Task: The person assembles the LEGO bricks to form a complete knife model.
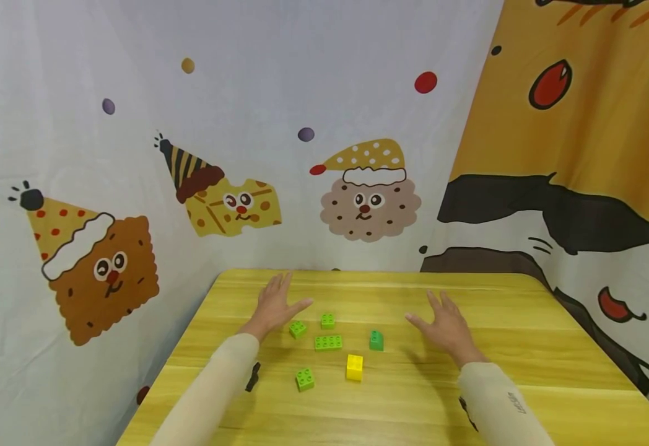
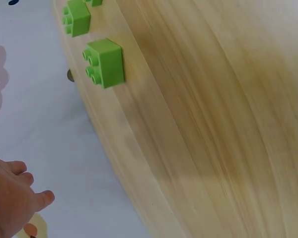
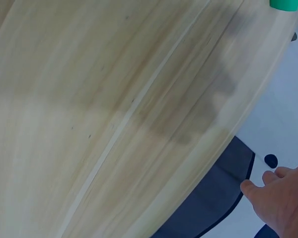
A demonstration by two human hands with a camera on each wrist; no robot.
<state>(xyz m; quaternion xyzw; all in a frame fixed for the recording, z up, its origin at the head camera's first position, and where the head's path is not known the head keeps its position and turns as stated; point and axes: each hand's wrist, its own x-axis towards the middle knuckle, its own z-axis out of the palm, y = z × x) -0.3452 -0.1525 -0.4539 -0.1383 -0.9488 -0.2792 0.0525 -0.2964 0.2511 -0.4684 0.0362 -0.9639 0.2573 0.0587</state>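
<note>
My left hand [image 1: 273,308] hovers over the table's left part with thumb and fingers spread, holding nothing. Closest to it is a light green toy brick [image 1: 298,329]. Another small light green brick [image 1: 327,321] and a longer light green brick [image 1: 328,342] lie to its right. Nearer to me sit a light green brick [image 1: 304,379] and a yellow brick [image 1: 355,367]. A darker green brick [image 1: 376,340] with a sloped side stands left of my right hand [image 1: 446,326]. That hand is raised, fingers apart, touching no brick. In the left wrist view, a light green brick [image 2: 105,63] shows its studs.
The wooden table [image 1: 525,371] reaches back to a white cloth [image 1: 246,93] printed with cartoon snacks. An orange printed cloth [image 1: 592,124] hangs at the right. Black straps [image 1: 253,376] show beside both sleeves.
</note>
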